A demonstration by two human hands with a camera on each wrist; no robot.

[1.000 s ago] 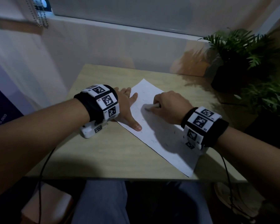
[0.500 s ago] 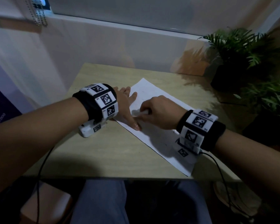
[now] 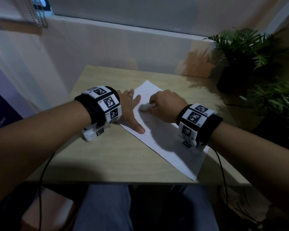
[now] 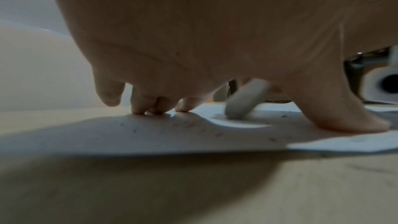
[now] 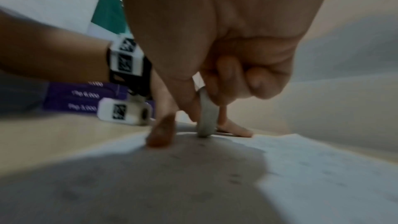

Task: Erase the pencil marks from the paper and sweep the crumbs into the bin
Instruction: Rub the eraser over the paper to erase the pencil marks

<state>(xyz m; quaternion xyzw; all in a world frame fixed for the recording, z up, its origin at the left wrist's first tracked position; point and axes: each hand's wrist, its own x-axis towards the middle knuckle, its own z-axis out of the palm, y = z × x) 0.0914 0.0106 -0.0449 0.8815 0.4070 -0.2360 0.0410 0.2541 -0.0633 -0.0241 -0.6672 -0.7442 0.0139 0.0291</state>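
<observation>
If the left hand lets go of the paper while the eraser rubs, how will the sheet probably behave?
The paper is thin and lies flat, so it would probably slide or wrinkle under the eraser. The left hand presses its edge with spread fingers, likely for that reason. It looks light and floppy.

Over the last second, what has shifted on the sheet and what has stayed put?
The right hand, gripping the eraser, rubbed leftward toward the left thumb, then swung back up the paper. The left hand stayed flat, pressing the paper's left edge; the sheet itself did not move. No bin is in view.
</observation>
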